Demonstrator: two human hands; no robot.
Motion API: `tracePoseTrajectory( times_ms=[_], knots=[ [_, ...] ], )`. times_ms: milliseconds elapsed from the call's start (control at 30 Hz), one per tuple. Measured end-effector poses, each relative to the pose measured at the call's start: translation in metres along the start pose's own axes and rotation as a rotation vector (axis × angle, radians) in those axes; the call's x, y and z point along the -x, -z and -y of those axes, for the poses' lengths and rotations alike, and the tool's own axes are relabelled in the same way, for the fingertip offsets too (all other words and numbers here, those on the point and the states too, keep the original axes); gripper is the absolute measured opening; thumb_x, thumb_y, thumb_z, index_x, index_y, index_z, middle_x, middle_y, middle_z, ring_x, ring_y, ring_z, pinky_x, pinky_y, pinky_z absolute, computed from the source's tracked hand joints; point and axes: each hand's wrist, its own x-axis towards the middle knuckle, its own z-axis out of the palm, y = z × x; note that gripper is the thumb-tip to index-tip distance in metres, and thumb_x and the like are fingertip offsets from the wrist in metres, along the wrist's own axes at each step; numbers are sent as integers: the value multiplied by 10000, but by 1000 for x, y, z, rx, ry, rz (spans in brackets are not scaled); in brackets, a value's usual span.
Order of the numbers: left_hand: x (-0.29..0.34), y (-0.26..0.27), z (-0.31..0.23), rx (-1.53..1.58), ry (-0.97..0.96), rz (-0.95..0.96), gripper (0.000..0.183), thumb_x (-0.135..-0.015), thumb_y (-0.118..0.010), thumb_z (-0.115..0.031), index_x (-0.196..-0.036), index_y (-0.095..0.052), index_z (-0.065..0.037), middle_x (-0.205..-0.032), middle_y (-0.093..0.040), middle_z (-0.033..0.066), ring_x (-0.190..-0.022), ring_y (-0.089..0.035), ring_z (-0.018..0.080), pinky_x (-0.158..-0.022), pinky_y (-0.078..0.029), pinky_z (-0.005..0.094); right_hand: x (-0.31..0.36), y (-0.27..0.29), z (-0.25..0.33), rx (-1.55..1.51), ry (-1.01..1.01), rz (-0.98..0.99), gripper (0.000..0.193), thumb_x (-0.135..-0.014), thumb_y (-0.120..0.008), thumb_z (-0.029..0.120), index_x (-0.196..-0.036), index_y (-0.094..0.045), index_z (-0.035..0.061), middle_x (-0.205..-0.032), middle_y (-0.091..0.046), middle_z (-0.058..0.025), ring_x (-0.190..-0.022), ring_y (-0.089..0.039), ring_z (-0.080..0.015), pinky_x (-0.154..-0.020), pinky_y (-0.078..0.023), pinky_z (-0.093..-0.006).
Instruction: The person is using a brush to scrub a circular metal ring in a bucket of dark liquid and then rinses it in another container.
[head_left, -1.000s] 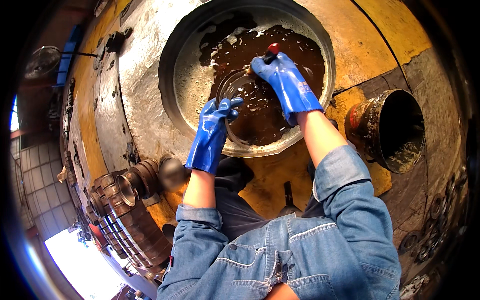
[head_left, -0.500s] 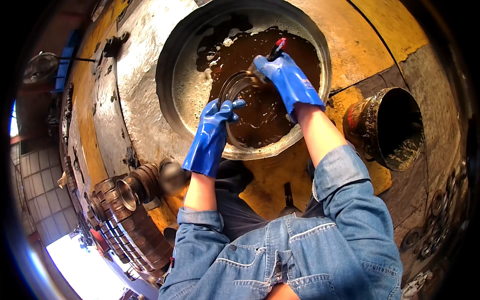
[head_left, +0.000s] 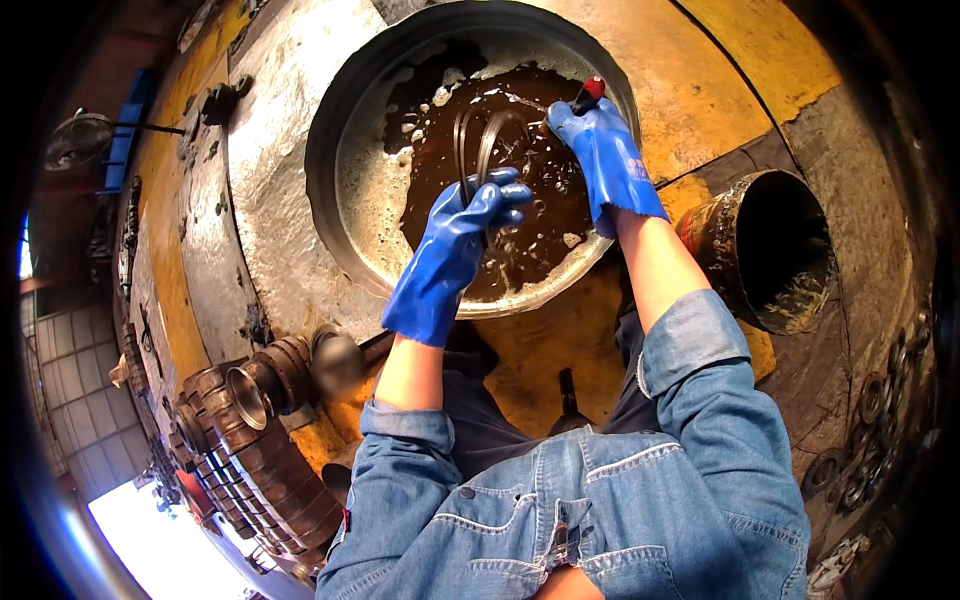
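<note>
Both my hands wear blue rubber gloves and are over a round metal basin [head_left: 335, 190] of dark brown, foamy liquid. My left hand [head_left: 450, 245] is closed round the lower side of several thin metal rings [head_left: 487, 145], which are held up on edge and fan apart above the liquid. Wrapped round a brush, my right hand [head_left: 602, 150] is at the basin's right side, apart from the rings. Only the brush's dark, red-tipped handle [head_left: 592, 92] shows above the glove; its head is hidden.
An open, grimy bucket [head_left: 745, 240] lies tilted right of the basin. Stacked brown metal rings and cylinders [head_left: 265, 450] stand at lower left. More rings [head_left: 870, 400] lie on the floor at right. Worn yellow and grey plates [head_left: 270, 150] make up the floor.
My right hand with the brush has moved right, away from the rings. My left hand has shifted right and slightly up, turning the rings more edge-on.
</note>
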Motion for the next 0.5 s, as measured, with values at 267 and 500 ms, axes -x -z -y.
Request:
tracePoseTrajectory(
  times_ms=[267, 500],
  knots=[
    [3, 38, 3, 169, 196, -186, 507, -1124, -567, -372, -1433, -562, 30, -1141, -772, 163, -716, -676, 138, -714, -568, 285, -18, -2, -10, 239, -62, 135, 458, -898, -707, 435, -979, -732, -14, -937, -752, -209, -892, -728, -359, -843, -561, -437],
    [36, 70, -3, -232, 58, -419, 384, -1096, -615, -261, -1300, -661, 61, -1112, -784, 156, -831, -698, 175, -812, -583, 311, 29, -23, 41, -447, 97, 834, 357, -955, -678, 378, -885, -744, 34, -865, -732, -111, -894, -655, -193, -918, -482, -343]
  ],
)
